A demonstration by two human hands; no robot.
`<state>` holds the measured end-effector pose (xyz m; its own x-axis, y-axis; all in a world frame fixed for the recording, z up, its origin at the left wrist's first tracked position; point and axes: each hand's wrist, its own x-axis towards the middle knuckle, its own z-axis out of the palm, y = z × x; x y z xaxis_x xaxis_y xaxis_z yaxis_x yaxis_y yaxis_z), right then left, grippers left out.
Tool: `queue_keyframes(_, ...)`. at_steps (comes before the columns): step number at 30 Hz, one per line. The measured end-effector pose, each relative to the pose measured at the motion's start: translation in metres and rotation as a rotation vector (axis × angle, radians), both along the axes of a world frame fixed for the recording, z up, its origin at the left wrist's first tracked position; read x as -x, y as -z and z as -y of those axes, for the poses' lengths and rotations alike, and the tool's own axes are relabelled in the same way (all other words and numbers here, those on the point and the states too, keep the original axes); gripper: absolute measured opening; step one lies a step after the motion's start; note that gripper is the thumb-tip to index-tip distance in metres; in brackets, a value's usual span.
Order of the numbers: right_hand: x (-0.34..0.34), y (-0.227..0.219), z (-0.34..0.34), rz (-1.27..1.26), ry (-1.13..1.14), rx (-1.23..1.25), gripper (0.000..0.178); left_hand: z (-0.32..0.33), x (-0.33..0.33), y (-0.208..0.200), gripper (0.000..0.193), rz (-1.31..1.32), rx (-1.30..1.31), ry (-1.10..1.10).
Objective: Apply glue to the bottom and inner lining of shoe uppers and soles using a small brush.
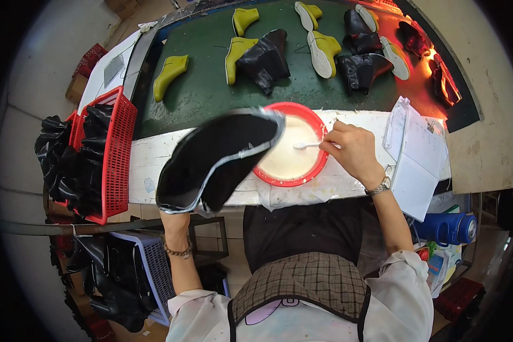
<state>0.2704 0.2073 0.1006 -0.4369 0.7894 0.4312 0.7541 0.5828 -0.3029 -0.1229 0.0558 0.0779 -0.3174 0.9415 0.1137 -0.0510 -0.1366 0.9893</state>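
My left hand (175, 221) holds up a black shoe upper (214, 148), blurred by motion. Its hollow, open side with a pale whitish edge faces me, and it hides my left fingers. In my right hand (354, 149) is a small white brush (306, 146), pinched between thumb and fingers. The brush's head rests at the creamy white liquid (285, 159), inside a red basin (290, 182). The upper's right end overlaps the basin's left rim. Beneath the basin's near side lies a whitish cloth (296, 195).
A green conveyor belt (205, 111) carries several yellow shoe lasts (171, 74) and black uppers (266, 60), under a red glow at right. A red basket (117, 165) and a lilac basket (148, 273) hold black uppers at left. Papers (416, 159) and a blue flask (446, 228) are at right.
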Motion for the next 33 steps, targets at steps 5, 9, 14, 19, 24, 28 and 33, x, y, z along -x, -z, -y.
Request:
queue_keyframes(5, -0.003, -0.021, -0.004, -0.484, -0.114, 0.238, 0.013, 0.025, 0.021, 0.017, 0.032, 0.299, 0.254, 0.066)
queue_keyframes(9, 0.010, -0.027, -0.003, -0.608, -0.388, 0.194, 0.019, 0.024, 0.016, 0.021, 0.023, 0.329, 0.282, 0.177)
queue_keyframes(14, -0.003, -0.035, 0.007, -0.557, -0.296, 0.241, 0.017, 0.027, 0.024, 0.014, 0.027, 0.578, 0.056, 0.042)
queue_keyframes(19, -0.006, -0.037, 0.013, -0.571, -0.250, 0.333, 0.016, 0.024, 0.025, 0.015, 0.028, 0.648, -0.019, 0.067)
queue_keyframes(24, 0.014, -0.040, -0.002, -0.576, -0.388, 0.202, 0.016, 0.014, 0.001, 0.018, 0.030, 0.681, 0.065, 0.187)
queue_keyframes(28, 0.023, -0.050, -0.006, -0.527, -0.442, 0.177, 0.019, 0.007, -0.019, 0.019, 0.032, 0.670, 0.209, 0.333)
queue_keyframes(33, 0.017, -0.063, -0.006, -0.539, -0.399, 0.121, 0.016, 0.005, -0.035, 0.016, 0.034, 0.663, 0.334, 0.466)
